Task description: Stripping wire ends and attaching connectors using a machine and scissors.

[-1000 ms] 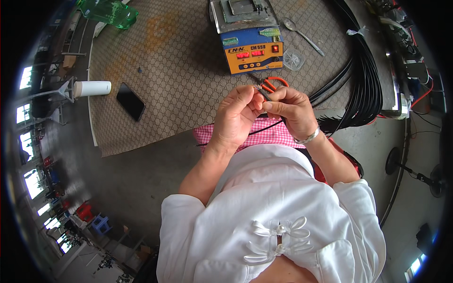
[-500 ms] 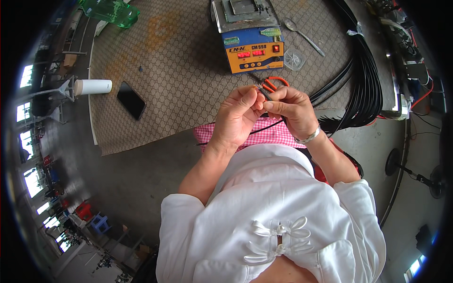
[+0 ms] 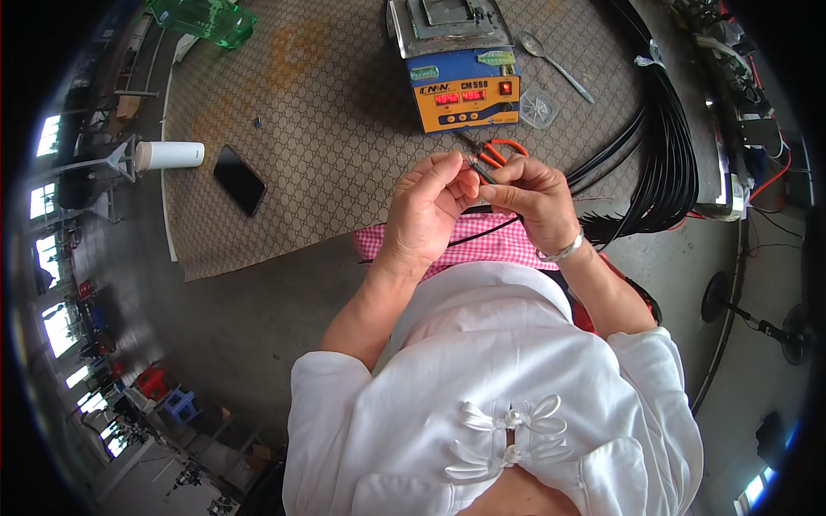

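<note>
Above my lap, near the table's front edge, my two hands meet at the end of a black cable [image 3: 483,176]. My right hand [image 3: 535,202] grips the cable between thumb and fingers, close to its end. Thin wires [image 3: 471,161] stick out at the tip. My left hand [image 3: 426,206] has its thumb and forefinger pressed together at these wires, though the exact contact is too small to see clearly. Its other fingers are curled near the cable. Just beyond my fingertips lie scissors with orange handles [image 3: 508,152]. A length of black cable [image 3: 495,229] crosses below my hands.
Behind the scissors stands a blue and yellow heated unit with a red display [image 3: 465,103]. A small clear dish [image 3: 539,109] and a spoon [image 3: 557,69] lie beside it. Bundled black cables [image 3: 667,155] occupy the right. A phone [image 3: 239,181], white cup [image 3: 172,156] and green bottle [image 3: 206,21] are left.
My left thumb and forefinger have slid slightly up and left from the cable's end, exposing more of the thin wires. My right hand keeps its grip almost unmoved.
</note>
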A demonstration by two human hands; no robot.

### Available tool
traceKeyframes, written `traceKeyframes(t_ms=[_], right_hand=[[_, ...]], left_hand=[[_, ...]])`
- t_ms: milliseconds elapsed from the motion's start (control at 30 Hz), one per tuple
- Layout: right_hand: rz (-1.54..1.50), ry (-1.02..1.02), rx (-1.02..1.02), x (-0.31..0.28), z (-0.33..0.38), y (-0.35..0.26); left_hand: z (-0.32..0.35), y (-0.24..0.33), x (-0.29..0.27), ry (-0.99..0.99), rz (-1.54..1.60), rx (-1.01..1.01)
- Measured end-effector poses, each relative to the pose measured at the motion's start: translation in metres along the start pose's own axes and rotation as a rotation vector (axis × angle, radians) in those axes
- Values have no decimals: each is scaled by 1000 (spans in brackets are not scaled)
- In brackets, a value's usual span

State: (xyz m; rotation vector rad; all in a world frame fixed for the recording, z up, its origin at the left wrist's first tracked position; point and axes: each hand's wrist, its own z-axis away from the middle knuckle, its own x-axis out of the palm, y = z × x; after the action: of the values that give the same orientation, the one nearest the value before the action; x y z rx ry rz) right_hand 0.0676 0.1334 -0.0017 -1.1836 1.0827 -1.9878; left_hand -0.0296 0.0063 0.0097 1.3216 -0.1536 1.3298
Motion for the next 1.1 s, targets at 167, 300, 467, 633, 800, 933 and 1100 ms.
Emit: traceKeyframes(t_ms=[167, 300, 467, 633, 800, 933, 1100], right_hand=[[-75, -47, 25, 0, -1, 2], [-109, -49, 46, 0, -1, 4], [-107, -48, 76, -4, -2, 6], [-46, -14, 85, -2, -1, 2], [60, -16, 31, -1, 0, 3], [37, -50, 46, -3, 0, 3], [-51, -69, 49, -5, 0, 4]], left_hand=[[1, 1, 0, 4, 120, -107], [3, -2, 1, 30, 137, -104], [3, 2, -1, 33, -38, 1], [2, 14, 12, 170, -364, 143], [-5, 24, 9, 134, -697, 178], [-7, 32, 11, 20, -650, 81], [-9, 34, 4, 2, -415, -26]])
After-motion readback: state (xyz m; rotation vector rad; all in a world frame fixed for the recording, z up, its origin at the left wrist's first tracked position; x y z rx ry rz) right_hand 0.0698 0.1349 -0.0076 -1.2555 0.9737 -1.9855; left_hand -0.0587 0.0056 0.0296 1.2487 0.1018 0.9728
